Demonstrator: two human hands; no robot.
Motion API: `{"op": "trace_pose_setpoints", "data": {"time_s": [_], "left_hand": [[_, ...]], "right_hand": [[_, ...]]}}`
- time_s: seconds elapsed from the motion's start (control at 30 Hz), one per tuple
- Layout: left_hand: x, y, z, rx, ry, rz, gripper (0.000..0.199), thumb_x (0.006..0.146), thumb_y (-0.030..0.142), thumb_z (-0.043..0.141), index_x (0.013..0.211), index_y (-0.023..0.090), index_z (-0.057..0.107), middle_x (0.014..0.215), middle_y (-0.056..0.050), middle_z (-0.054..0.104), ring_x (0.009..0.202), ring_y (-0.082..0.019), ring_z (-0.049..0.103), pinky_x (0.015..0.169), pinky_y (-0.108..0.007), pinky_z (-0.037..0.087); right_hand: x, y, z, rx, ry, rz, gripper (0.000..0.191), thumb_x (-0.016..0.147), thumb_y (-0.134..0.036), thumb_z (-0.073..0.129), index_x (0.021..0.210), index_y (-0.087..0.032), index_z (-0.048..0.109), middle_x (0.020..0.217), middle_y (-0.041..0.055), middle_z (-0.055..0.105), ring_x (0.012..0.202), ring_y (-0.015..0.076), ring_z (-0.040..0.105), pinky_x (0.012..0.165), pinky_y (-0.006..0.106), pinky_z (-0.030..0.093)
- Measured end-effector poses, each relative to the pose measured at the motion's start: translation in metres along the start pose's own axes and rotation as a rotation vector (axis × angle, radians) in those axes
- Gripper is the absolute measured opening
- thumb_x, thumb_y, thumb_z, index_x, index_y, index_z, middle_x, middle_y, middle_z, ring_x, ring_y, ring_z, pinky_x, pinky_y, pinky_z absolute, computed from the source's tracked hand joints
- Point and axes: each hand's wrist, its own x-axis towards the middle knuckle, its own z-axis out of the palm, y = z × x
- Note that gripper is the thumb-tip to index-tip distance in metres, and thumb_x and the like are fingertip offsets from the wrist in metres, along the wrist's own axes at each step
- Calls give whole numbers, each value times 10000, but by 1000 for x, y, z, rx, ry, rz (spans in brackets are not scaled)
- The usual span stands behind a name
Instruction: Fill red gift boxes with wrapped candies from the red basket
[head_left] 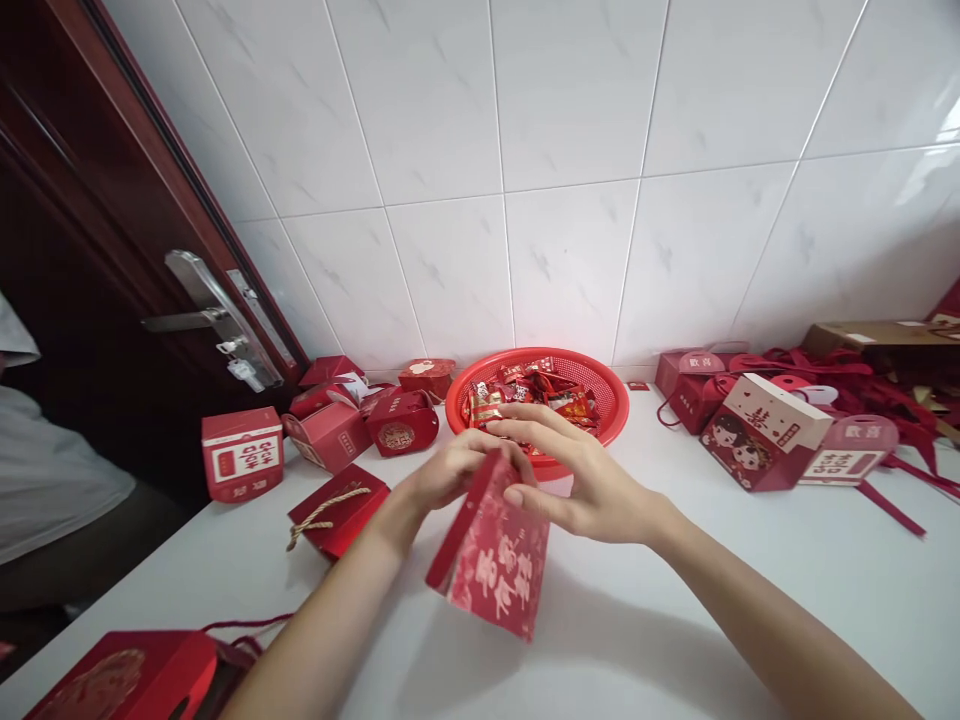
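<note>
A red gift box (pixel 501 570) with pale pink lettering is tilted above the white table, its lower edge towards me. My left hand (pixel 450 468) grips it from the far left side, with the fingertips hidden behind the box. At its upper right, my right hand (pixel 589 478) has the thumb on the lettered face and lower fingers behind the top edge. The upper fingers of that hand stretch out over the box. Just beyond both hands stands a red plastic basket (pixel 616 412) with small red wrapped packets (pixel 574 404) inside.
Several red boxes, including a white-labelled box (pixel 241 455) and a rope-handled box (pixel 337 505), stand left. A larger red box (pixel 112 680) is at the near left. More boxes (pixel 757 430) and dark red ribbons (pixel 862 385) lie right. A person (pixel 52 470) is beside the door.
</note>
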Motion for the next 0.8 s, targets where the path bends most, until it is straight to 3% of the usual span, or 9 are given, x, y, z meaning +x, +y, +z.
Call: {"op": "trace_pose_setpoints", "data": {"time_s": [0.17, 0.27, 0.37, 0.47, 0.53, 0.63, 0.8], "left_hand": [[30, -18, 17, 94, 30, 73, 239, 796, 428, 666, 800, 200, 737, 879, -76, 759, 904, -273, 716, 759, -396, 593], [34, -16, 15, 93, 25, 55, 241, 821, 420, 675, 887, 203, 759, 933, -74, 769, 948, -256, 716, 842, -382, 589], [28, -7, 4, 101, 108, 42, 301, 899, 432, 588, 963, 204, 775, 1014, -76, 775, 1033, -257, 705, 942, -390, 559], [15, -1, -8, 153, 215, 77, 394, 926, 493, 526, 981, 197, 780, 1065, -93, 766, 1051, -266, 691, 924, -391, 557], [6, 0, -11, 256, 248, 77, 351, 883, 488, 600, 965, 196, 775, 1029, -83, 763, 997, -256, 690, 869, -365, 556], [-1, -3, -8, 386, 252, 27, 303, 840, 471, 669, 861, 179, 749, 840, -39, 732, 806, -200, 659, 743, -302, 523], [3, -11, 6, 336, 168, -58, 380, 839, 468, 644, 626, 153, 627, 594, 19, 538, 593, -118, 477, 569, -243, 376]], "right_hand": [[-3, 4, -3, 45, -12, 36, 87, 947, -223, 608, 995, -217, 681, 1254, 104, 653, 1152, 228, 631, 951, 388, 542], [-7, 11, -9, -1, 32, 103, 127, 958, -230, 590, 859, -206, 666, 1104, 89, 688, 1025, 209, 646, 864, 355, 543], [-10, 15, -16, -116, 54, 166, 184, 963, -250, 563, 812, -204, 658, 882, 68, 681, 847, 203, 627, 759, 341, 513], [-9, 18, -21, -174, 94, 233, 214, 945, -247, 562, 744, -202, 622, 768, 42, 652, 723, 177, 579, 677, 308, 460], [-9, 19, -25, -172, 79, 283, 237, 937, -260, 564, 709, -198, 589, 721, 24, 628, 682, 159, 549, 634, 286, 422], [-9, 22, -32, -106, -36, 378, 343, 959, -341, 541, 650, -196, 512, 639, -12, 547, 617, 129, 476, 574, 261, 362], [-15, 28, -46, 27, -366, 522, 469, 963, -478, 519, 601, -199, 415, 596, -40, 409, 568, 100, 348, 523, 249, 292]]}}
